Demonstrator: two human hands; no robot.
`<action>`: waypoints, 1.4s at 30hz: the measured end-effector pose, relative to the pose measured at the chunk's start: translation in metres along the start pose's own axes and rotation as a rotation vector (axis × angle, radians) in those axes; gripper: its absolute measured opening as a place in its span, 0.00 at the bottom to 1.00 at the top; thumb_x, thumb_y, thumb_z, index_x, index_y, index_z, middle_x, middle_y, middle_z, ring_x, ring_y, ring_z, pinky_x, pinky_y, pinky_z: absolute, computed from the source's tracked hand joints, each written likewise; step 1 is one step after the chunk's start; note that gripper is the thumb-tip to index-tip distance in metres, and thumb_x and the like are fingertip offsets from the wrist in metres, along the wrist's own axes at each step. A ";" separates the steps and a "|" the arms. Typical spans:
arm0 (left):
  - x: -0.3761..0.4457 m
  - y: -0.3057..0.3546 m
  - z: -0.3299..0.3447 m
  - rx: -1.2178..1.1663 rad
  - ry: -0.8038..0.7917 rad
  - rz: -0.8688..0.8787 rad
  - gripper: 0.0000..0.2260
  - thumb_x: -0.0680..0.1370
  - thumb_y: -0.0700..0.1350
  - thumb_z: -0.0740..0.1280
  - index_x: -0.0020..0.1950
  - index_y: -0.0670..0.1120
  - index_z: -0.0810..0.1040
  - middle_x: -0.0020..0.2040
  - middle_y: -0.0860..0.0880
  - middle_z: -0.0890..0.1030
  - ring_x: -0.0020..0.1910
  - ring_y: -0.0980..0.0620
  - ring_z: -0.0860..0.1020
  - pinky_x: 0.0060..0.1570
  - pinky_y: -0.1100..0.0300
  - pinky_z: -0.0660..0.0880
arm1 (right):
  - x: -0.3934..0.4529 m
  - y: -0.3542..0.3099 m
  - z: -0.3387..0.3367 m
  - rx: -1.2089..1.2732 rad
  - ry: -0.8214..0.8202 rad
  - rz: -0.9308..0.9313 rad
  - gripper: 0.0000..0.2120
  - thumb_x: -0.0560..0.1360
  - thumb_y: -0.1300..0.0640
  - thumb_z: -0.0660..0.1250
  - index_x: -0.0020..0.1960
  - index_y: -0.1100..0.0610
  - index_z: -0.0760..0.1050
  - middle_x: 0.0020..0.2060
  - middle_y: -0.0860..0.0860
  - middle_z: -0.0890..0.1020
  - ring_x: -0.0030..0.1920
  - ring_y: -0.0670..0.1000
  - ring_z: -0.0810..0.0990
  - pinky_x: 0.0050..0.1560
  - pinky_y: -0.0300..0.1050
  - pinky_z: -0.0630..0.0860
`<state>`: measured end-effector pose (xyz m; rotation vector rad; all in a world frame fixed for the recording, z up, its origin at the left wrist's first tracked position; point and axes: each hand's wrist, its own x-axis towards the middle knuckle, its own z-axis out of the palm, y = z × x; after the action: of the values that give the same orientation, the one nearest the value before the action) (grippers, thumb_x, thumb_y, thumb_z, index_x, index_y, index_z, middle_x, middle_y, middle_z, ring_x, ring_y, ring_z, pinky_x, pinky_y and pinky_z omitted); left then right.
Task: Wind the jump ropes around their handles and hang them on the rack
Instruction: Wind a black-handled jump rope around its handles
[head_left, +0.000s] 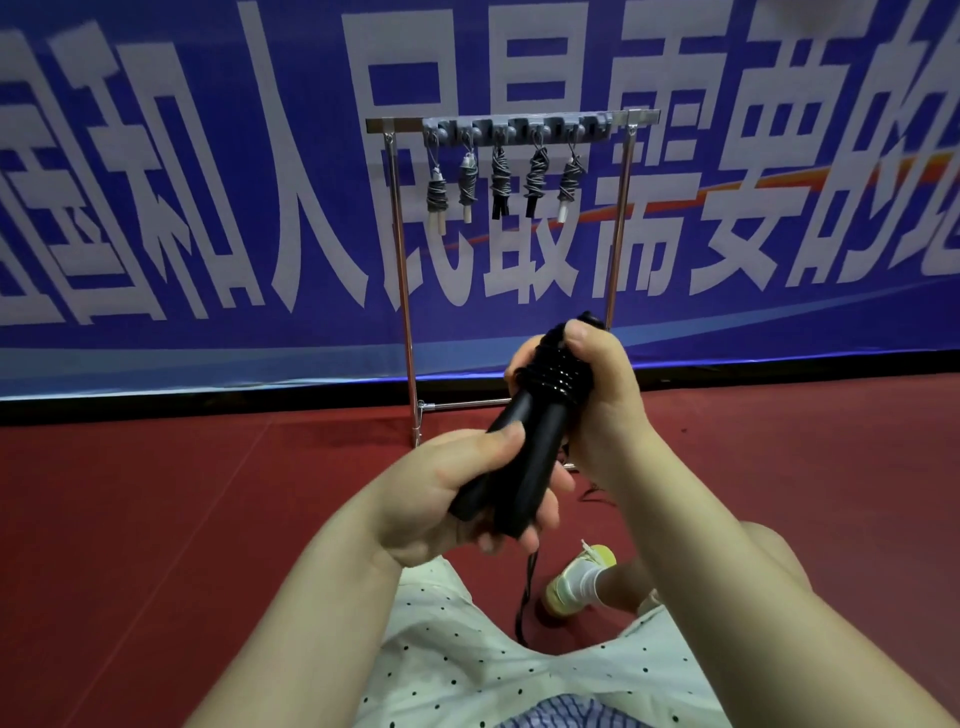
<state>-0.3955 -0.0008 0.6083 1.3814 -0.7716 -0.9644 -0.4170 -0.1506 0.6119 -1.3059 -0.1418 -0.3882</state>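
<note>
Head view: left hand (457, 499) grips paired smooth black handles (514, 447) low, in front of the metal rack (511, 124); right hand (597, 384) clasps glossy rope coils (558, 371) wound round their upper end. Five wound ropes (501, 174) hang on the rack.

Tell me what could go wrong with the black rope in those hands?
The coils might slip loose, since only the right hand pinches them near the top of the black handles. The loose rope tail hangs by the shoe and could snag. The rack already carries five ropes, so hanging space looks tight.
</note>
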 end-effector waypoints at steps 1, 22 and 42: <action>0.000 -0.001 0.002 -0.054 -0.001 -0.013 0.19 0.73 0.55 0.60 0.46 0.40 0.79 0.34 0.46 0.81 0.28 0.51 0.78 0.24 0.64 0.66 | 0.001 -0.001 0.000 -0.004 0.009 0.030 0.19 0.58 0.38 0.66 0.28 0.55 0.77 0.26 0.53 0.73 0.29 0.53 0.66 0.33 0.48 0.53; 0.008 0.002 0.013 0.206 0.335 0.139 0.07 0.68 0.47 0.70 0.40 0.46 0.76 0.31 0.49 0.80 0.31 0.51 0.80 0.35 0.60 0.71 | -0.016 -0.042 -0.002 -0.811 -0.033 0.243 0.34 0.73 0.30 0.51 0.45 0.57 0.81 0.34 0.53 0.81 0.34 0.54 0.78 0.40 0.48 0.72; 0.014 0.002 -0.003 0.358 0.389 0.085 0.06 0.78 0.45 0.65 0.42 0.47 0.73 0.29 0.49 0.80 0.28 0.50 0.78 0.29 0.63 0.68 | -0.009 0.008 -0.005 -0.501 0.177 0.030 0.28 0.70 0.34 0.60 0.35 0.60 0.69 0.23 0.50 0.61 0.24 0.49 0.58 0.26 0.42 0.56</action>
<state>-0.3865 -0.0117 0.6091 1.7641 -0.7182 -0.4789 -0.4231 -0.1521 0.6007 -1.7545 0.1343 -0.5329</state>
